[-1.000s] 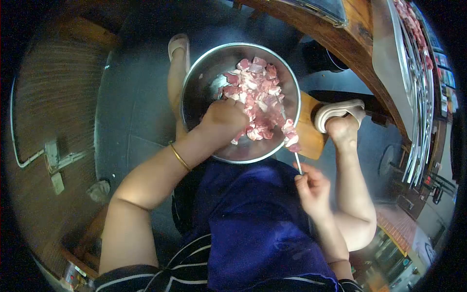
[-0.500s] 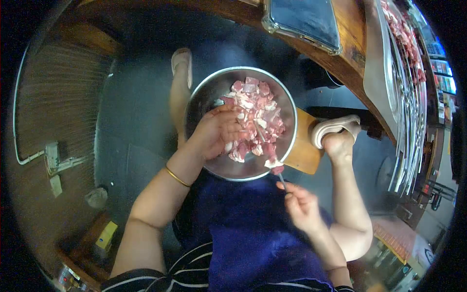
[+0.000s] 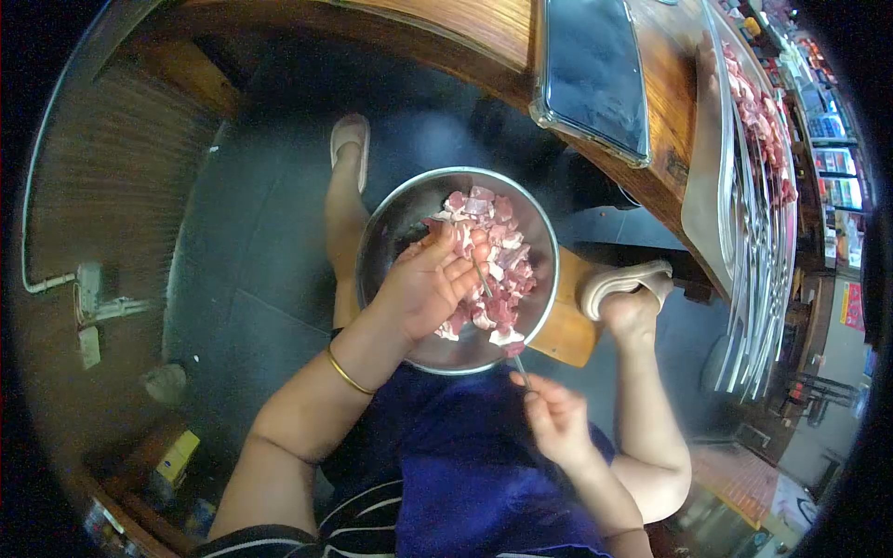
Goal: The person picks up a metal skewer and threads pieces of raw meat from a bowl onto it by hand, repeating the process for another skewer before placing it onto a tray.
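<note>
A steel bowl (image 3: 383,228) of raw meat chunks (image 3: 507,251) rests over my lap. My left hand (image 3: 428,284) is over the bowl with its fingers curled around a piece of meat (image 3: 462,240), close to the tip of a metal skewer (image 3: 483,277). My right hand (image 3: 555,417), below the bowl's near rim, pinches the lower end of that skewer. Several pieces are threaded on it, the lowest a red one (image 3: 513,349) by the rim.
A phone (image 3: 593,79) lies on the wooden table (image 3: 446,28). At its right, a metal tray (image 3: 709,177) bears metal skewers (image 3: 755,270) and threaded meat (image 3: 763,121). A wooden stool (image 3: 564,321) shows under the bowl.
My left hand has gone from spread over the meat to curled around a piece near the skewer's tip. The bowl and table sit lower in view. My right hand still grips the skewer.
</note>
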Available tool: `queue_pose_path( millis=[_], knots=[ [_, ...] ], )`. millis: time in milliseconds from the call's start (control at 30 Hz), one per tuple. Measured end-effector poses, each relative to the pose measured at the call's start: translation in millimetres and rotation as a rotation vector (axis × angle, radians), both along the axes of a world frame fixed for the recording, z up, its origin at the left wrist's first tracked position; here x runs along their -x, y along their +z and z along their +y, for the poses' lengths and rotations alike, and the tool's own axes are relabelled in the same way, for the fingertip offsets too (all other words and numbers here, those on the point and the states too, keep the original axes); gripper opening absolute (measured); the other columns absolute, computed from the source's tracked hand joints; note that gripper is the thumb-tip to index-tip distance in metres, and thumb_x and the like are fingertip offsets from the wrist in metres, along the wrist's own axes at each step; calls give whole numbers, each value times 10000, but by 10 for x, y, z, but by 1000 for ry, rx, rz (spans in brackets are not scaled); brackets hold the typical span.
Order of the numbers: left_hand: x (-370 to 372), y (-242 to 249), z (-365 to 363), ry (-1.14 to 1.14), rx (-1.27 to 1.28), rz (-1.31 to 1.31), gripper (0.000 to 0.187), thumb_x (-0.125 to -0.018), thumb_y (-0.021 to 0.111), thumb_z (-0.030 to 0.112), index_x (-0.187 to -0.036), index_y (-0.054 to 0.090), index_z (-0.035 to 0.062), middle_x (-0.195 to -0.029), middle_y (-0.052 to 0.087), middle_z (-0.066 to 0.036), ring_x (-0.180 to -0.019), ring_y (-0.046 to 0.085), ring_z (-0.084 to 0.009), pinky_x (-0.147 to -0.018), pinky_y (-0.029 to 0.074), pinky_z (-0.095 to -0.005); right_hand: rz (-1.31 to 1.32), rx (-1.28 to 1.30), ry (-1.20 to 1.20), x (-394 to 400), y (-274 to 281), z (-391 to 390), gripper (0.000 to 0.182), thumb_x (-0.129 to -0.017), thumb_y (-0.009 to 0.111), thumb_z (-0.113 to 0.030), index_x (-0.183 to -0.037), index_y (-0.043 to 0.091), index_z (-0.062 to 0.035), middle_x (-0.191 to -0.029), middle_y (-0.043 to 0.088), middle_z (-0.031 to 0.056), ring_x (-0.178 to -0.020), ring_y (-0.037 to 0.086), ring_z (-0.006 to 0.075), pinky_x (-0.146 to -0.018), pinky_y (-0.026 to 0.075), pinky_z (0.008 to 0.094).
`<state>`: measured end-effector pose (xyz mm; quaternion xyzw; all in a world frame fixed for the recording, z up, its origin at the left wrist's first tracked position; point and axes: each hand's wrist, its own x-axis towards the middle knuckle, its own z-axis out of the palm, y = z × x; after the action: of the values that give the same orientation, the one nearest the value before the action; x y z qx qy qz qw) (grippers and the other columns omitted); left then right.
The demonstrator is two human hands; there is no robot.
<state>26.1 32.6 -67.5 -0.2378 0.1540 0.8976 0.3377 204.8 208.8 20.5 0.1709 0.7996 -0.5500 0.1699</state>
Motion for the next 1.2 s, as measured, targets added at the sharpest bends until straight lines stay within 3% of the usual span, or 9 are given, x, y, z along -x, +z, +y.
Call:
queue_pose_path(
  millis=[67, 167, 267, 367, 600, 900, 1067, 1167, 1200],
  knots=[
    [-4, 71, 9, 23, 22, -25, 227, -937, 555, 237, -1103, 565, 83, -1063, 618, -76, -991, 597, -189, -910, 496, -350, 84, 7, 3, -2, -28, -10, 269, -888, 510, -2, -1127, 631, -13, -911, 687, 119, -737, 614, 103, -702, 490, 245],
    [4, 116, 33, 15, 97, -11, 174, -933, 562, 219, -1049, 586, 92, -1003, 637, -72, -938, 618, -190, -876, 514, -348, 20, 15, 40, 50, 73, -23, 276, -931, 472, -13, -1165, 619, -8, -871, 609, -11, -693, 477, 28, -627, 417, 201],
    [-1, 129, 19, 38, 53, 27, 151, -928, 571, 218, -1002, 599, 89, -959, 642, -74, -901, 626, -193, -848, 527, -352, 106, -21, 49, 54, 18, -48, 278, -929, 473, -10, -1164, 621, -4, -805, 585, -36, -645, 449, 19, -580, 389, 187],
    [-12, 118, 28, 36, 14, 79, 152, -923, 580, 224, -989, 605, 90, -944, 644, -71, -896, 627, -193, -836, 532, -354, 19, 6, -4, 16, -16, -41, 259, -905, 508, -27, -1135, 623, 2, -781, 641, 67, -644, 540, 75, -626, 469, 233],
    [-50, 179, 106, 76, 120, 81, 151, -930, 573, 212, -996, 601, 80, -952, 647, -89, -893, 629, -202, -834, 530, -361, 13, 20, -37, 67, 3, -85, 273, -900, 497, -12, -1138, 630, -13, -698, 589, 26, -606, 513, 68, -598, 450, 224],
    [-42, 307, 124, -34, 187, 126, 144, -926, 582, 204, -983, 597, 73, -927, 645, -86, -837, 638, -200, -791, 537, -344, 28, -9, -14, 119, 33, -6, 277, -899, 491, -9, -1131, 642, -10, -701, 589, 9, -613, 491, 46, -593, 438, 211],
    [-157, 432, 203, -149, 223, 230, 213, -927, 582, 185, -1015, 603, -7, -905, 648, -90, -825, 633, -157, -716, 552, -327, 56, 8, 4, 228, 89, 45, 279, -910, 475, -5, -1138, 636, 8, -722, 575, -29, -615, 470, 33, -580, 416, 193],
    [-226, 400, 272, -140, 194, 220, 222, -931, 580, 196, -1018, 601, -7, -951, 646, -106, -856, 629, -156, -714, 552, -321, 39, 135, -52, 285, 84, 28, 285, -927, 457, -3, -1163, 617, 6, -693, 523, -56, -585, 413, 12, -534, 357, 174],
    [-220, 402, 270, -120, 129, 200, 250, -940, 564, 199, -1087, 569, -4, -1059, 625, -132, -953, 618, -183, -786, 538, -345, 12, 159, -63, 322, 101, 16, 285, -929, 453, -3, -1165, 614, 3, -682, 510, -60, -576, 400, 7, -522, 340, 171]
  ],
)
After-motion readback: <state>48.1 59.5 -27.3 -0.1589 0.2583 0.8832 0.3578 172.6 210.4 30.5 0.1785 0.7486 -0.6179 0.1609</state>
